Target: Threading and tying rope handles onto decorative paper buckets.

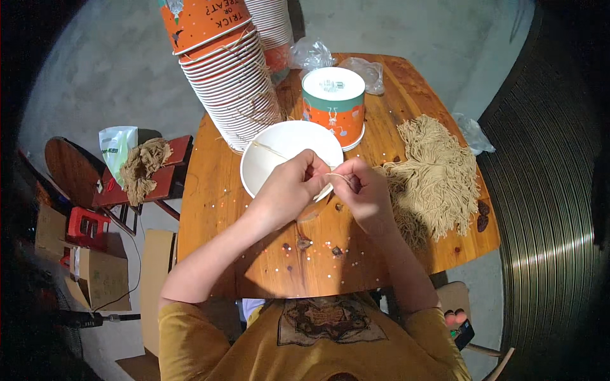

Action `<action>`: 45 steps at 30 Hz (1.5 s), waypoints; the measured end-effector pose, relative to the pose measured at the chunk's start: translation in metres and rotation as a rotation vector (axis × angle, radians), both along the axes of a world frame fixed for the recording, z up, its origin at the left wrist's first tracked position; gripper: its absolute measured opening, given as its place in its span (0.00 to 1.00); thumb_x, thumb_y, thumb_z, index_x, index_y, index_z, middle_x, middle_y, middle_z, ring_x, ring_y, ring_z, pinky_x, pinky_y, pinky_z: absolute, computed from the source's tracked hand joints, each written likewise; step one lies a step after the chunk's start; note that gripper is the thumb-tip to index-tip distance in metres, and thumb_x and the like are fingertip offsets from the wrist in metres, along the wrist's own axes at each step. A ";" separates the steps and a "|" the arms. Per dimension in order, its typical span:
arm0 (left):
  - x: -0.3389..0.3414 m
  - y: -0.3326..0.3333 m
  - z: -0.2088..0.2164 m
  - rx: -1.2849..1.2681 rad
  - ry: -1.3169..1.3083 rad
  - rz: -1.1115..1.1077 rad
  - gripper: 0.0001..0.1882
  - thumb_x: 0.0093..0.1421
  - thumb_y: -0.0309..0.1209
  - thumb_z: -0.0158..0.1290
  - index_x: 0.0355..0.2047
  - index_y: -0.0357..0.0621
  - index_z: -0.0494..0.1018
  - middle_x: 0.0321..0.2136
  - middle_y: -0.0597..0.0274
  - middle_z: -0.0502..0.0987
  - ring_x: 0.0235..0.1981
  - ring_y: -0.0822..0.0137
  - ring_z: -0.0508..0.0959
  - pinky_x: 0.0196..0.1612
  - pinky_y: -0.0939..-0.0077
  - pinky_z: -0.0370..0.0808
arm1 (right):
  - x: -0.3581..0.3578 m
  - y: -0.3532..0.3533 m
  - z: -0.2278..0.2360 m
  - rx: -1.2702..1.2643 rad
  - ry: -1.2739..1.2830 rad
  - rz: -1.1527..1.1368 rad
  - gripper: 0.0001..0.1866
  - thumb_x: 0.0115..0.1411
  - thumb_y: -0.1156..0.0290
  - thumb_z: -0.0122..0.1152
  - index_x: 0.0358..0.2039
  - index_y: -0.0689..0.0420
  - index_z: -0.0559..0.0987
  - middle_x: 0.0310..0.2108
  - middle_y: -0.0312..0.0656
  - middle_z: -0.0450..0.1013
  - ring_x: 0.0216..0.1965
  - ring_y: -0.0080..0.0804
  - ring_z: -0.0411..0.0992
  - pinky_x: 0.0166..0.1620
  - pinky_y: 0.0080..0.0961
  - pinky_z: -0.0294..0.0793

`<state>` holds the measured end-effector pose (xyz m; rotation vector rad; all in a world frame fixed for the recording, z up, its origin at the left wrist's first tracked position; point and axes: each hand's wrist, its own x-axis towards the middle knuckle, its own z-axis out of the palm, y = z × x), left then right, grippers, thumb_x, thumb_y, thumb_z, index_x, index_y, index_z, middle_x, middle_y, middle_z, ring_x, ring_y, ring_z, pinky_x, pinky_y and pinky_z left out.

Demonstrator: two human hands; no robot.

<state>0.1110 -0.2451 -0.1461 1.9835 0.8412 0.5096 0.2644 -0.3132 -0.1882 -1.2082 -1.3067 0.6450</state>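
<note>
My left hand (284, 189) and my right hand (368, 198) meet over the near right rim of a white-lined paper bucket (260, 166). Both are closed, with thumbs and fingers pinching a thin beige cord (332, 174) between them. The bucket lies tilted on the table, its open mouth facing up toward me. Part of a cord (270, 150) also crosses its inside at the upper left. My fingers hide the lower right rim, so how the cord runs there cannot be made out. To the right of my right hand lies a big heap of beige cords (438, 178).
Tall stacked paper buckets (229, 89) lean at the table's (406, 82) back left. An orange and green bucket (333, 117) stands upside down behind the white one. Clear plastic bags (311, 54) lie at the back. A chair (168, 171) at left holds more cords (145, 168).
</note>
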 end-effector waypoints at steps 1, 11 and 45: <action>-0.001 0.002 -0.003 -0.021 -0.021 0.032 0.07 0.60 0.28 0.50 0.35 0.37 0.69 0.25 0.64 0.72 0.27 0.75 0.70 0.32 0.80 0.68 | -0.001 0.000 0.001 0.013 -0.005 -0.001 0.03 0.54 0.76 0.58 0.27 0.59 0.72 0.18 0.28 0.65 0.21 0.12 0.61 0.25 0.14 0.61; 0.001 0.004 -0.004 0.024 -0.061 0.069 0.08 0.58 0.30 0.50 0.32 0.37 0.70 0.24 0.60 0.74 0.26 0.72 0.71 0.31 0.75 0.69 | -0.001 -0.001 0.003 -0.021 0.044 0.031 0.03 0.53 0.77 0.58 0.27 0.59 0.72 0.18 0.30 0.65 0.21 0.12 0.61 0.24 0.15 0.61; 0.004 0.002 -0.007 0.021 -0.160 0.091 0.06 0.57 0.27 0.49 0.30 0.36 0.69 0.22 0.61 0.73 0.24 0.74 0.71 0.30 0.77 0.69 | -0.001 0.002 0.010 -0.056 -0.160 -0.064 0.05 0.54 0.73 0.57 0.28 0.60 0.73 0.19 0.38 0.68 0.20 0.24 0.67 0.26 0.23 0.66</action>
